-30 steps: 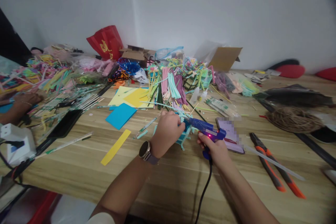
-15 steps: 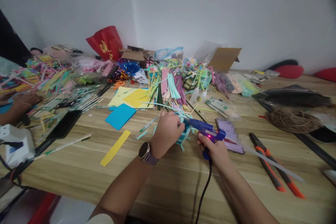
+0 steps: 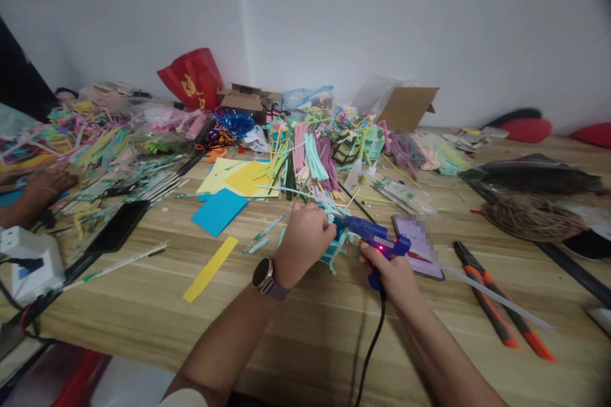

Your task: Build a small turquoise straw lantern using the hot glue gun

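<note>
Glue gun point(image 3: 367, 227), smooth blue plastic with a glowing red light and a black cord point(image 3: 382, 305), fills your right hand point(image 3: 392, 270), its fingers wrapped around the handle. The nozzle points left at a turquoise craft piece point(image 3: 337, 248), angular, with thin, leg-like ends, on the wood-grain table point(image 3: 305, 356). That piece lies left of your right hand and directly beside your left hand point(image 3: 308, 241), which is curled and partly covers it; you cannot tell whether the hidden fingertips pinch it. Farther left lies a flat yellow strip point(image 3: 210, 269).
</note>
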Demonstrator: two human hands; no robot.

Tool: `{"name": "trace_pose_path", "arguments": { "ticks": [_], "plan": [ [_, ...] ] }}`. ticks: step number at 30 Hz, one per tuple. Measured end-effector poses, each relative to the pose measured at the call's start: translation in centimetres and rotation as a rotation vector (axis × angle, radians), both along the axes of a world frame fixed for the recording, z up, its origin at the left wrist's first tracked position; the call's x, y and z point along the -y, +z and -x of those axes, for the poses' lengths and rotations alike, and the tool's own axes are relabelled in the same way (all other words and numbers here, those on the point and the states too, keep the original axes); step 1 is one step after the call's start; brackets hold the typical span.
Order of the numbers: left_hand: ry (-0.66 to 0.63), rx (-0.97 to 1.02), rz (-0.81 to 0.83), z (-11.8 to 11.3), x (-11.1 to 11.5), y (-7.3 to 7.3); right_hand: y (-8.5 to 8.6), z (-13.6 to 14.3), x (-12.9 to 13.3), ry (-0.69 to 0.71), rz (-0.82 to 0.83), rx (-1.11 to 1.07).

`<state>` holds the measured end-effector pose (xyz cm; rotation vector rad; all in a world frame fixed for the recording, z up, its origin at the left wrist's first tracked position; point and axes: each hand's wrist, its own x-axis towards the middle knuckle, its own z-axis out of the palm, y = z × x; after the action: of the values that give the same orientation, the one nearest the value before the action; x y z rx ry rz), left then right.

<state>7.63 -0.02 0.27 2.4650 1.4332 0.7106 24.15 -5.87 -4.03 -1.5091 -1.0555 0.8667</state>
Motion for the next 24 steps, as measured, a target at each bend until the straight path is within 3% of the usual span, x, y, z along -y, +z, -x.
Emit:
{"name": "trace_pose_path", "arguments": {
  "ticks": [11, 16, 19, 24],
  "plan": [
    [0.01, -0.029, 0.0, 0.0, 0.0, 0.2, -0.1, -0.1, 0.1, 0.013, 0.003, -0.022],
    [0.016, -0.033, -0.006, 0.0, 0.0, 0.2, 0.2, -0.3, 0.5, 0.014, 0.01, -0.187],
    [0.013, -0.025, -0.006, 0.1, -0.1, 0.0, 0.0, -1.2, 1.6, 0.096, 0.071, -0.331],
    [0.0, -0.017, -0.003, 0.2, -0.4, -0.1, -2.0, -3.1, 4.4, 0.341, 0.34, -0.516]
  ]
}}
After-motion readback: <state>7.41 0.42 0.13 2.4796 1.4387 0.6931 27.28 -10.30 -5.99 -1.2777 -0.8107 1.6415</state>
